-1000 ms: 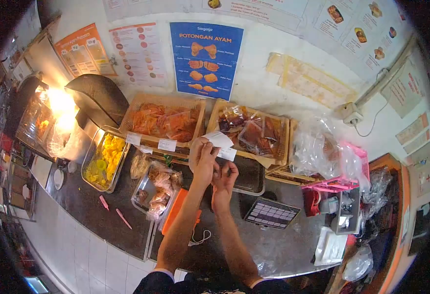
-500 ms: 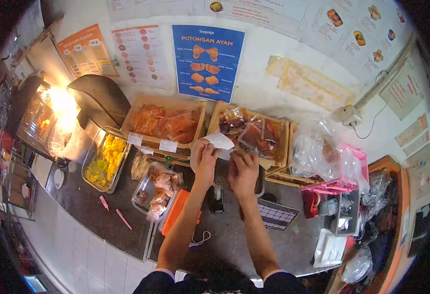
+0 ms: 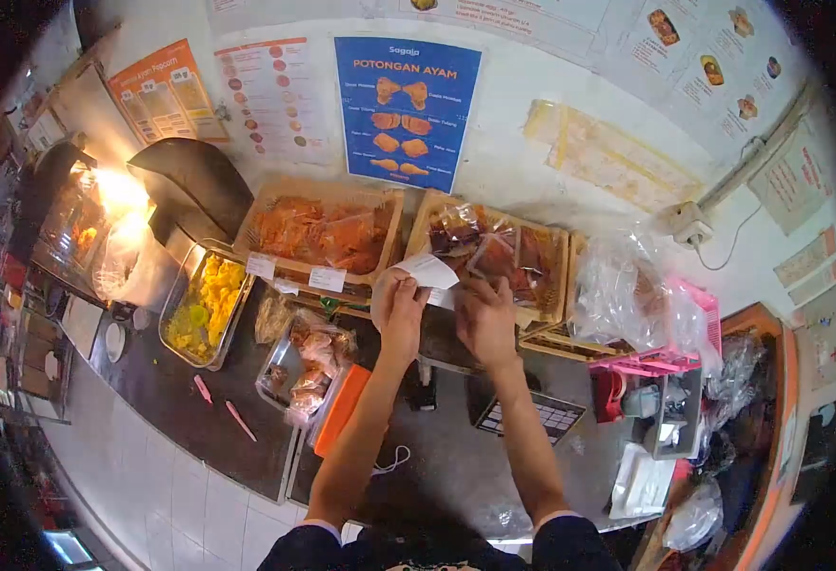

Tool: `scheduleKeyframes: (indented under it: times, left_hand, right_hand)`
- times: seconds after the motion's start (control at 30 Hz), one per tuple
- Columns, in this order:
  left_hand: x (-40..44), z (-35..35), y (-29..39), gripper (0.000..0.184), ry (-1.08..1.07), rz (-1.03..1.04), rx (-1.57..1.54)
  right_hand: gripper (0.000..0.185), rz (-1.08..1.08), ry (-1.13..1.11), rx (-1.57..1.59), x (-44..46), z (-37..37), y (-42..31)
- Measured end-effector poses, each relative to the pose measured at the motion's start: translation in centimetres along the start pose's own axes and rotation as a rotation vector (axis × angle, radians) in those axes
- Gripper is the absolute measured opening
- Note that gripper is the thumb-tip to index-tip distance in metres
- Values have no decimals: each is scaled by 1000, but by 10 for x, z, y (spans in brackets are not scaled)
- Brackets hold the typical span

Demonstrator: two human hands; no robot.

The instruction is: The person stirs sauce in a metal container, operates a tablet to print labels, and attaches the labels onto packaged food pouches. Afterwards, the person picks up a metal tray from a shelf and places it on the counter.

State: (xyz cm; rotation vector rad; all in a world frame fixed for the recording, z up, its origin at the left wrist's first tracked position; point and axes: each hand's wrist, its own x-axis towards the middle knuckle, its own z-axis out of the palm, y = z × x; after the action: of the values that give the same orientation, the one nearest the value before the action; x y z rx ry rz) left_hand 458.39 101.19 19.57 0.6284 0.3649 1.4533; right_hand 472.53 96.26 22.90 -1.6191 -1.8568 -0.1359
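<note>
A small white paper slip (image 3: 430, 271) is pinched between the thumb and fingers of my left hand (image 3: 400, 303), in front of the brown baskets. To the right of the slip, my right hand (image 3: 488, 319) is slightly blurred, with its fingers curled inward. Whether anything is in those fingers is hidden. Just behind that hand is a basket (image 3: 563, 285) of bagged dark-red and brown food. Another basket (image 3: 394, 249), filled with bagged orange-red food, stands behind my left hand, with white labels (image 3: 327, 279) on its front.
A metal tray (image 3: 167, 328) of yellow pieces and a bright lamp (image 3: 121, 195) are on the left. Near my forearms lie a clear container (image 3: 270, 383), an orange box (image 3: 342, 409) and a dark panel with white squares (image 3: 536, 416). A pink basket (image 3: 661, 362) stands right.
My right hand has moved a little to the right, away from the paper slip. My left hand keeps the slip in nearly the same place. The dark panel shows slightly differently beside my right forearm.
</note>
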Motion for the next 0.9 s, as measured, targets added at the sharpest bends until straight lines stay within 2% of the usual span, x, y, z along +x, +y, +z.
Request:
scheduleKeyframes:
  times: [0.4,0.47,0.5,0.57,0.6,0.67,0.7,0.77,0.8,0.87,0.9]
  left_hand:
    - [3,-1,0,5,7,-2,-19]
    - [1,1,3,8,109,-19,-26]
    - [-1,-2,7,8,103,-17,-25]
    - [-7,-10,24,17,-67,89,97]
    - [-16,-12,35,22,-68,70,88]
    - [-48,13,70,18,-62,99,136]
    - [-65,17,81,16,-70,105,178]
    - [-101,1,83,19,-100,102,178]
    - [-125,-3,86,20,-90,88,341]
    - [-154,23,109,23,-163,53,564]
    - [-168,25,108,23,-159,42,566]
  right_hand:
    - [35,25,18,-91,-3,-13,-25]
    - [39,-12,-28,-129,-1,-7,-23]
    - [39,-12,-21,-129,-6,-11,-22]
    - [36,67,98,-118,-7,-36,-31]
    - [36,51,95,-105,-13,-47,-33]
    - [31,269,173,301,-36,-69,-38]
    - [31,264,158,316,-50,-78,-46]
    - [31,648,103,922,-75,-100,-66]
    - [31,658,88,930,-82,-112,-78]
    - [34,805,12,1265,-95,-136,-101]
    - [34,817,11,1265,-103,-136,-109]
